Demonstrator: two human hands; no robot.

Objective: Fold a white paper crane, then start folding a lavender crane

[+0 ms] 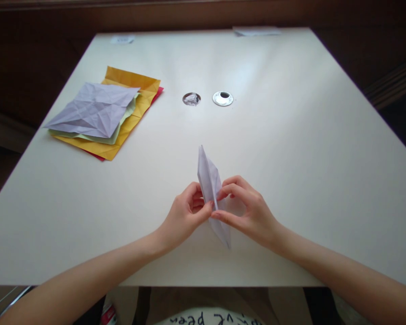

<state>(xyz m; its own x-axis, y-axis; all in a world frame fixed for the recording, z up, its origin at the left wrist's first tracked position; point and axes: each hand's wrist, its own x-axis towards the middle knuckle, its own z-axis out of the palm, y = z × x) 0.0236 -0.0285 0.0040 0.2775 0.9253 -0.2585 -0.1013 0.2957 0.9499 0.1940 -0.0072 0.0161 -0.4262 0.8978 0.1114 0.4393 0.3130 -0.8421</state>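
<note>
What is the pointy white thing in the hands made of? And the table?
The pointy shape looks like thin matte paper: sharp creases, flat folded flaps. The table seems a smooth, cream laminate or painted board, with a soft sheen; which one is unclear.

Looks like an office or study room: I sit at a plain cream desk with two round cable holes in the far middle, dark wood wall behind, stack of creased coloured paper sheets far left.
</note>
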